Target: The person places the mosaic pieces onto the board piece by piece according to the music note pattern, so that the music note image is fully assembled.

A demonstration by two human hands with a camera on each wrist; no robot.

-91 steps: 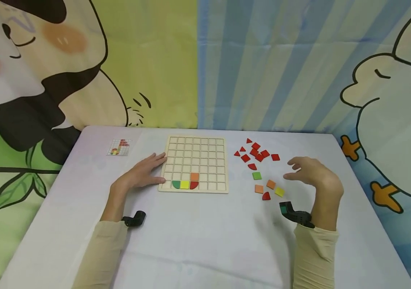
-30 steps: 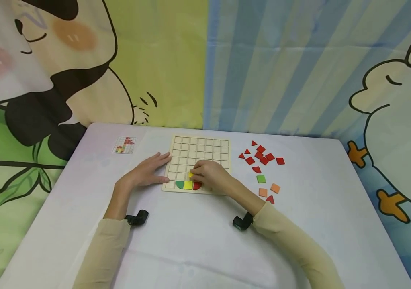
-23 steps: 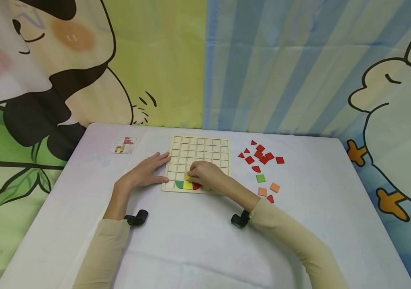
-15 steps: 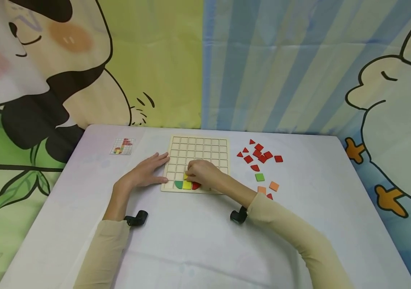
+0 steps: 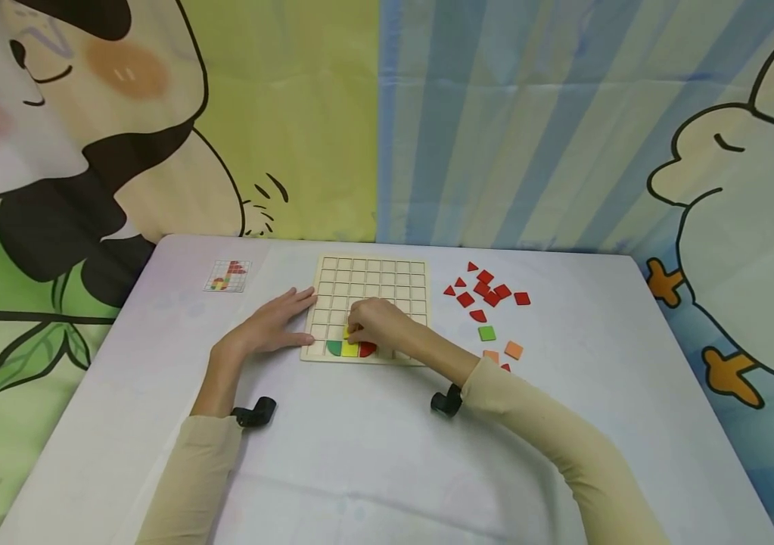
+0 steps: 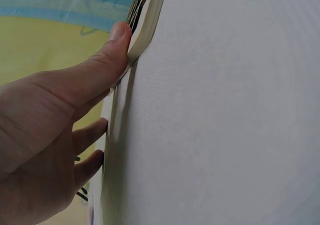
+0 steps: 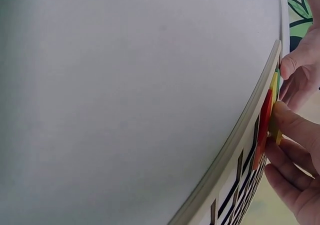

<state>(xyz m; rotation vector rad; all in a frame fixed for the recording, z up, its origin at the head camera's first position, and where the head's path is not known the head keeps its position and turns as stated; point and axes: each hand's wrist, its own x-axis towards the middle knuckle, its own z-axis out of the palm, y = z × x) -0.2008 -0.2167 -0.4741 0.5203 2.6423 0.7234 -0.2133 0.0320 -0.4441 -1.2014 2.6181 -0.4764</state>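
A wooden grid board (image 5: 373, 276) lies on the table. My left hand (image 5: 271, 324) rests along its left edge, fingers fairly straight and thumb against the rim. Over the board's lower part, my right hand (image 5: 383, 327) pinches a yellow square tile (image 7: 274, 127) between thumb and fingers, just above the bottom row. That row holds a green quarter-round tile (image 5: 335, 348), another yellow square (image 5: 349, 349) and a red quarter-round tile (image 5: 367, 349). An orange square (image 7: 259, 154) shows in the right wrist view; the hand covers it in the head view.
Right of the board lie several red squares and triangles (image 5: 485, 288), a red quarter-round (image 5: 478, 316), a green square (image 5: 487, 333) and orange squares (image 5: 513, 350). The right sleeve partly covers the nearest pieces. A printed pattern card (image 5: 228, 276) lies at the back left.
My right hand has come from beside the loose pieces to the board, bringing the yellow square from there. Lately it has shifted only slightly. The left hand stays at the board's edge.
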